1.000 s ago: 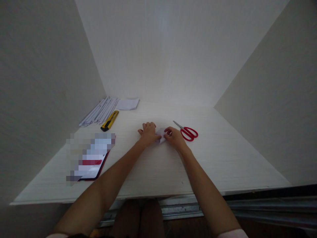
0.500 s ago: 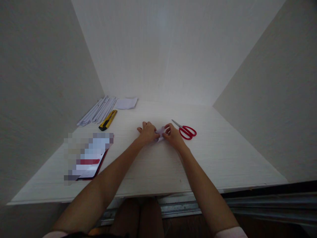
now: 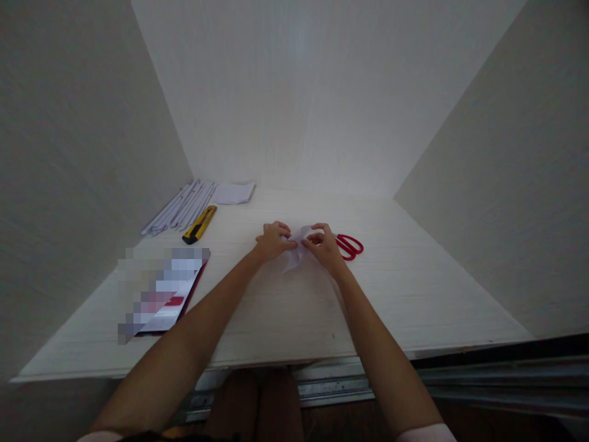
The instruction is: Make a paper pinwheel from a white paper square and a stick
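Partly hidden paper (image 3: 293,260), half-covered scissors (image 3: 348,247)

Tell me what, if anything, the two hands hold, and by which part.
A piece of paper, held near its middle by the left hand and the right hand, thumbs close together; the exact grip is too small to tell.

Whitish paper (image 3: 295,258), red-handled scissors (image 3: 348,246), yellow cutter (image 3: 199,225) (partly black)

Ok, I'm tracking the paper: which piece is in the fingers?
The bent sheet held by the left hand and right hand; the flat paper and long strips lie untouched, farther left.
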The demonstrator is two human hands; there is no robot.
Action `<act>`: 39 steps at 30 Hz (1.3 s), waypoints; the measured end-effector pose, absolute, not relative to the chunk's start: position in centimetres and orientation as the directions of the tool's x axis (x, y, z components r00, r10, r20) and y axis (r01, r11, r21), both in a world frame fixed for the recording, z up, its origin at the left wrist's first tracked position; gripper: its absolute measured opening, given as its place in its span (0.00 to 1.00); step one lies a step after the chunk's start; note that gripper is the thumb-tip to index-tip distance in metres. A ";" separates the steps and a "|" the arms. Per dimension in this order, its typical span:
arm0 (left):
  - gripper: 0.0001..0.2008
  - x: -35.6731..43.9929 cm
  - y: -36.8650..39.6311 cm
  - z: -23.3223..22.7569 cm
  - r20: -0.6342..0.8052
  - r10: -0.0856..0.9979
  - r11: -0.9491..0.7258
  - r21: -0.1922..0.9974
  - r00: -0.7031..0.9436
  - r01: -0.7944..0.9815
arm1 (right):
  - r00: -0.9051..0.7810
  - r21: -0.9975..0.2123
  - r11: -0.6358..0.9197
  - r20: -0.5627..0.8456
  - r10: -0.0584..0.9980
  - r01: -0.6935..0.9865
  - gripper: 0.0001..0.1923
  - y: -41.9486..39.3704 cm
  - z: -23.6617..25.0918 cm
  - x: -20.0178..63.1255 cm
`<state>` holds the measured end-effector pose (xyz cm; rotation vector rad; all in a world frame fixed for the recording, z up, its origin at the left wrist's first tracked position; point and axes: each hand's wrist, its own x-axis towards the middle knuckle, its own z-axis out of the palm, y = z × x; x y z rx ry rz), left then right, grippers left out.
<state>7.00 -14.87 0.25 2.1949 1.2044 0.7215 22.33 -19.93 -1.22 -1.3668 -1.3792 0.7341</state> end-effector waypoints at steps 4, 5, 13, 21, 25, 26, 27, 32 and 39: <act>0.09 6.8 -14.9 1.1 0.292 0.844 -0.496 0.744 0.450 0.448 | 0.094 -0.989 0.083 0.095 0.991 0.119 0.24 -20.6 0.2 22.1; 0.08 6.8 -15.0 1.3 0.316 0.834 -0.511 0.751 0.452 0.418 | 0.082 -0.992 0.076 0.084 0.993 0.098 0.24 -20.7 0.5 22.0; 0.08 6.8 -15.3 1.5 0.363 0.784 -0.565 0.753 0.503 0.337 | 0.013 -0.979 0.173 0.176 0.984 0.110 0.24 -20.8 0.6 22.7; 0.09 6.6 -15.0 1.1 0.357 0.743 -0.637 0.636 0.567 0.435 | -0.064 -0.954 0.261 0.254 0.965 0.150 0.24 -20.9 0.8 22.9; 0.10 6.4 -14.9 1.0 0.354 0.736 -0.644 0.628 0.576 0.437 | -0.068 -0.956 0.263 0.256 0.964 0.128 0.25 -21.0 0.9 22.8; 0.10 6.4 -14.9 0.9 0.347 0.741 -0.638 0.631 0.575 0.442 | -0.067 -0.958 0.260 0.254 0.965 0.123 0.25 -21.0 0.8 22.8; 0.10 6.3 -14.9 0.9 0.339 0.747 -0.630 0.635 0.572 0.447 | -0.066 -0.960 0.254 0.248 0.967 0.117 0.25 -21.0 0.8 22.8; 0.14 6.5 -15.0 1.2 0.333 0.756 -0.592 0.715 0.564 0.372 | -0.035 -0.974 0.221 0.220 0.975 0.040 0.28 -20.7 0.6 22.8; 0.22 6.5 -14.9 1.6 0.336 0.837 -0.397 0.916 0.433 0.056 | 0.141 -0.964 0.247 0.232 0.962 -0.099 0.30 -20.5 0.9 22.5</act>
